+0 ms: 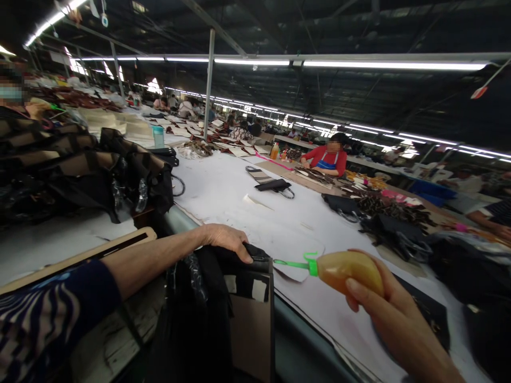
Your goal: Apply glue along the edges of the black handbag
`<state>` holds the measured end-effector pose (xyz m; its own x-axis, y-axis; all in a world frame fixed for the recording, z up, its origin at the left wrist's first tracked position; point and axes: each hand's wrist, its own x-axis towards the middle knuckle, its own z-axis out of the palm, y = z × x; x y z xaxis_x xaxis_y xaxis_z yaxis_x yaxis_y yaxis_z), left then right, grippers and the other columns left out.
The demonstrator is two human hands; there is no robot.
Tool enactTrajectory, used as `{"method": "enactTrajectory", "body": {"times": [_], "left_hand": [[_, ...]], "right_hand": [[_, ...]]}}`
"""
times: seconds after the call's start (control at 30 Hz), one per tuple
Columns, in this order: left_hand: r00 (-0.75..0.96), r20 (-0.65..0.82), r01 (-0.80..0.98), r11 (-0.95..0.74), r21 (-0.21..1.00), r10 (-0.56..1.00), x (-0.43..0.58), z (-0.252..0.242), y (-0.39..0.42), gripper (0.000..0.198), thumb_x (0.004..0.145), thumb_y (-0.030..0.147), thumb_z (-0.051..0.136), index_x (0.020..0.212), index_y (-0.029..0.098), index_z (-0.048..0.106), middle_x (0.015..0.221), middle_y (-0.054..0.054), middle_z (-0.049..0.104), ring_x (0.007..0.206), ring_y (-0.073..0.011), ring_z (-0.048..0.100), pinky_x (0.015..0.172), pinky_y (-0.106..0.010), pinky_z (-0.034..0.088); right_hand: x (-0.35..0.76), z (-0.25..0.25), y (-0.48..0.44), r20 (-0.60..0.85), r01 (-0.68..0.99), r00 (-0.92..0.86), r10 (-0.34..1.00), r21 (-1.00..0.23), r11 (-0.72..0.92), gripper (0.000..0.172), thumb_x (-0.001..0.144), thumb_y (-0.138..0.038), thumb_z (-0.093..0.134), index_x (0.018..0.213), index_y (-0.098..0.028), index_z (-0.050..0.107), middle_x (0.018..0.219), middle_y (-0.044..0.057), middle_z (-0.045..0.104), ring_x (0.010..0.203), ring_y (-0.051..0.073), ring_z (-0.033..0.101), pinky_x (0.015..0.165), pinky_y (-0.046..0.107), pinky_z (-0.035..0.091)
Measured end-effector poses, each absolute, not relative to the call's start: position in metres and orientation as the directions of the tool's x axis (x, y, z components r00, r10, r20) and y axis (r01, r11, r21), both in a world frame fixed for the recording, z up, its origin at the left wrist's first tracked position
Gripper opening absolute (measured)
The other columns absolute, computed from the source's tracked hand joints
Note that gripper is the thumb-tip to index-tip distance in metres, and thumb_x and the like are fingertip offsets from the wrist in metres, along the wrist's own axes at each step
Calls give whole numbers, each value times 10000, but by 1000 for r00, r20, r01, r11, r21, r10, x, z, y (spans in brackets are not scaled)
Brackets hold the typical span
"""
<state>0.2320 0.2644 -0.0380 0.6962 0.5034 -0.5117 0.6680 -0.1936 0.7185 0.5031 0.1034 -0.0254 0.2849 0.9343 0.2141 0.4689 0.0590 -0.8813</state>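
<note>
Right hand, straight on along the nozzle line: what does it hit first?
Probably the black bag, at its top edge under the left hand; the green nozzle of the bottle in the right hand nearly touches it. Depth unclear.

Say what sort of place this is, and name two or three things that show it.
Most likely a bag-making factory floor. A long worktable carries cut pieces and straps, dark bags are piled at the left, and seated people work under strip lights. The right hand holds a squeeze bottle.
</note>
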Motion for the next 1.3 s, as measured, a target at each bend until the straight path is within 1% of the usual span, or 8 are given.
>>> {"method": "enactTrajectory", "body": {"times": [0.13, 0.27, 0.47, 0.6, 0.73, 1.07, 1.17, 1.3], "left_hand": [[707, -514, 662, -200, 722, 485, 234, -43, 266, 291, 583, 409, 665, 705, 145, 670, 643, -11, 635, 565, -136, 546, 514, -225, 443], [713, -544, 660, -162, 733, 443, 236, -45, 268, 287, 577, 403, 670, 705, 147, 668, 641, -10, 637, 566, -140, 553, 521, -234, 451], [706, -543, 671, -184, 719, 455, 239, -43, 267, 296, 564, 412, 670, 695, 148, 669, 632, -14, 646, 565, -151, 561, 524, -245, 454], [706, -538, 679, -225, 699, 461, 241, -44, 266, 288, 587, 407, 658, 711, 147, 677, 652, -22, 656, 590, -166, 582, 527, -250, 459], [707, -548, 679, -216, 702, 447, 240, -47, 268, 277, 590, 400, 663, 709, 150, 678, 644, -15, 650, 582, -160, 577, 518, -245, 455], [724, -525, 661, -233, 713, 448, 239, -46, 269, 274, 582, 406, 666, 667, 146, 670, 609, -12, 638, 547, -148, 556, 500, -239, 442], [724, -536, 660, -212, 720, 434, 238, -49, 272, 278, 584, 411, 671, 671, 148, 667, 604, -7, 636, 532, -139, 547, 491, -233, 438], [720, -571, 664, -155, 731, 394, 237, -53, 275, 257, 585, 397, 676, 671, 155, 661, 596, 5, 635, 522, -128, 539, 500, -228, 442]], "right_hand": [[502, -25, 102, 131, 486, 287, 949, -874, -26, 561, 743, -557, 590, 1176, -221, 468, 631, -1, 574, 506, 175, 461, 464, 293, 396], [501, -23, 101, 91, 481, 373, 923, -870, -109, 580, 693, -601, 615, 1121, -229, 494, 704, 5, 568, 578, 187, 503, 478, 288, 442], [500, -18, 104, 51, 496, 368, 929, -856, -149, 552, 700, -607, 603, 1094, -235, 496, 712, 2, 572, 595, 188, 518, 481, 275, 438], [490, -12, 104, 81, 539, 355, 931, -831, -133, 482, 738, -589, 562, 1054, -229, 515, 629, -11, 541, 543, 170, 484, 457, 258, 398], [482, -6, 102, 107, 565, 372, 922, -814, -134, 429, 754, -558, 545, 1029, -230, 526, 737, 11, 582, 542, 154, 480, 476, 257, 402], [492, -18, 112, 140, 574, 297, 945, -817, -59, 441, 757, -545, 570, 1059, -232, 501, 773, 13, 597, 617, 175, 520, 453, 233, 417], [493, -20, 112, 151, 581, 288, 946, -813, -47, 455, 761, -546, 563, 1091, -243, 487, 833, 13, 597, 678, 190, 542, 500, 244, 464], [494, -22, 110, 223, 653, 269, 937, -757, -7, 495, 742, -538, 580, 1126, -245, 471, 905, 13, 597, 769, 205, 561, 639, 274, 487]]}}
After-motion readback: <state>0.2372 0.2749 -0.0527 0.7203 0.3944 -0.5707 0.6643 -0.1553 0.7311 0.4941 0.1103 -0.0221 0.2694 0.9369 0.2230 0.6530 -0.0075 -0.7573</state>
